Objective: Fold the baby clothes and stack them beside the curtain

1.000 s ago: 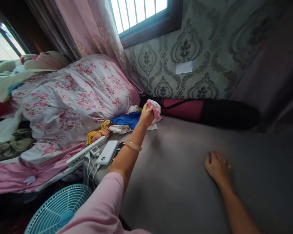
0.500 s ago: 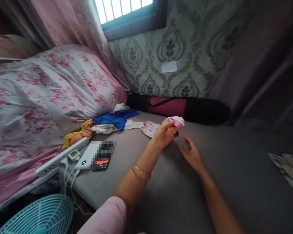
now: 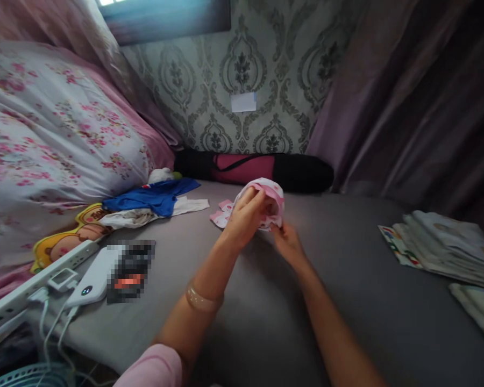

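A small white garment (image 3: pixel 272 187) with pink print and a pink inner side is held up above the bed, its opening spread into a round shape. My left hand (image 3: pixel 244 217), with a bangle on the wrist, grips its left side, fingers curled over the pink edge. Lower down on the right, my right hand (image 3: pixel 287 243) pinches the rim of the opening. Part of the printed cloth hangs to the left of my left hand, close to the grey sheet (image 3: pixel 242 317). What kind of garment it is, I cannot make out.
Blue clothing (image 3: pixel 153 197) and white cloth (image 3: pixel 189 206) lie at left, beside a yellow cartoon cushion (image 3: pixel 64 236). Nearer are a power strip (image 3: pixel 40 277), a white power bank (image 3: pixel 94 277) and a blurred-out phone (image 3: pixel 133 271). Folded clothes (image 3: pixel 447 242) are stacked at right; a long bag (image 3: pixel 246 167) lies along the wall.
My right hand has come in from the right and taken hold of the garment's rim. The garment's opening is now spread wider. The view has turned right, bringing the folded stack in.
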{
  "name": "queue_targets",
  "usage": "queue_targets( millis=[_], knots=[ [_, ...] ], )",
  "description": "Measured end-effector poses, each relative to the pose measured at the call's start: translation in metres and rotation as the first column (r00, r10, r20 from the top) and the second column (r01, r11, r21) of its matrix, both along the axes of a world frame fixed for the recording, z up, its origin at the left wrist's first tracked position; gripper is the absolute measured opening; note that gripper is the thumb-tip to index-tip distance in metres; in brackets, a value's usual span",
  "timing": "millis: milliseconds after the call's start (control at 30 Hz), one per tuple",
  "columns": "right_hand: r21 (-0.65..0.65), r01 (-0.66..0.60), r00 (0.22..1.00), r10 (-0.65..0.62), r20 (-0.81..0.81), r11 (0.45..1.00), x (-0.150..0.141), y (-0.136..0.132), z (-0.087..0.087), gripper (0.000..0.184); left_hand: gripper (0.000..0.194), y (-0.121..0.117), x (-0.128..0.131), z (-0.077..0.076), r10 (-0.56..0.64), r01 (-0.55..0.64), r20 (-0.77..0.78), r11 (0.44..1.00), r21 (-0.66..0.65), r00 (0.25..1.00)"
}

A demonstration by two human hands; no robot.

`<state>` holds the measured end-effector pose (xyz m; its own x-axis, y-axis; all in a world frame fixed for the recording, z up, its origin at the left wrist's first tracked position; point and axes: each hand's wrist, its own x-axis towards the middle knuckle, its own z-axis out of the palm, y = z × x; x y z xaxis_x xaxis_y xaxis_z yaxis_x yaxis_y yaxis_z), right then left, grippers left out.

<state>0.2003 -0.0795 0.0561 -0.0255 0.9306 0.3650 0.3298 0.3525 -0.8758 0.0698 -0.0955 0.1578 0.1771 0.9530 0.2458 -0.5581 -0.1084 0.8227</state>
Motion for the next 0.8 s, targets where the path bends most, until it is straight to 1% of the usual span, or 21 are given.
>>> queue_targets(
  millis=[67,133,200,267,300,367,433,533,600,633,700,733,800],
  knots=[
    [0.009,-0.026,0.998,0.025,0.061,1.000,0.011,-0.003,0.010,0.033,0.015,0.005,-0.005,-0.006,0.149,-0.137,-0.146,0.987,0.088,0.978],
    [0.033,-0.050,0.992,0.046,0.114,0.998,0.020,-0.009,0.025,0.035,0.015,0.010,-0.010,-0.012,0.287,-0.233,-0.301,0.951,0.203,0.909],
    [0.052,-0.071,0.983,0.061,0.171,0.996,0.028,-0.016,0.041,0.038,0.015,0.013,-0.014,-0.018,0.388,-0.266,-0.431,0.911,0.317,0.815],
    [0.054,-0.090,0.973,0.076,0.220,0.994,0.034,-0.023,0.054,0.039,0.016,0.014,-0.016,-0.023,0.447,-0.266,-0.514,0.882,0.389,0.732],
    [0.054,-0.085,0.968,0.069,0.242,0.995,0.036,-0.025,0.058,0.039,0.017,0.014,-0.016,-0.026,0.464,-0.263,-0.543,0.874,0.408,0.700],
    [0.075,-0.036,0.960,0.014,0.278,0.996,0.040,-0.028,0.064,0.038,0.020,0.012,-0.016,-0.028,0.472,-0.243,-0.584,0.870,0.429,0.660],
    [0.134,0.033,0.954,-0.071,0.290,0.990,0.043,-0.033,0.071,0.037,0.024,0.006,-0.015,-0.026,0.464,-0.209,-0.595,0.870,0.447,0.657],
    [0.232,0.144,0.957,-0.195,0.215,0.962,0.043,-0.050,0.090,0.035,0.040,-0.010,-0.018,-0.011,0.493,-0.193,-0.570,0.841,0.505,0.658],
    [0.248,0.209,0.959,-0.248,0.137,0.946,0.042,-0.065,0.105,0.035,0.048,-0.022,-0.022,0.002,0.552,-0.216,-0.555,0.802,0.556,0.623],
    [0.234,0.214,0.962,-0.246,0.119,0.948,0.042,-0.070,0.111,0.035,0.048,-0.027,-0.025,0.008,0.576,-0.225,-0.550,0.786,0.576,0.605],
    [0.205,0.201,0.966,-0.228,0.120,0.958,0.044,-0.074,0.116,0.034,0.036,-0.032,-0.030,0.014,0.590,-0.218,-0.560,0.776,0.592,0.581],
    [0.190,0.195,0.966,-0.222,0.135,0.962,0.046,-0.072,0.114,0.034,0.028,-0.031,-0.032,0.013,0.580,-0.195,-0.579,0.783,0.591,0.573],
    [0.161,0.192,0.960,-0.219,0.175,0.968,0.049,-0.062,0.105,0.035,0.014,-0.024,-0.034,0.007,0.522,-0.110,-0.652,0.819,0.563,0.550]
  ],
)
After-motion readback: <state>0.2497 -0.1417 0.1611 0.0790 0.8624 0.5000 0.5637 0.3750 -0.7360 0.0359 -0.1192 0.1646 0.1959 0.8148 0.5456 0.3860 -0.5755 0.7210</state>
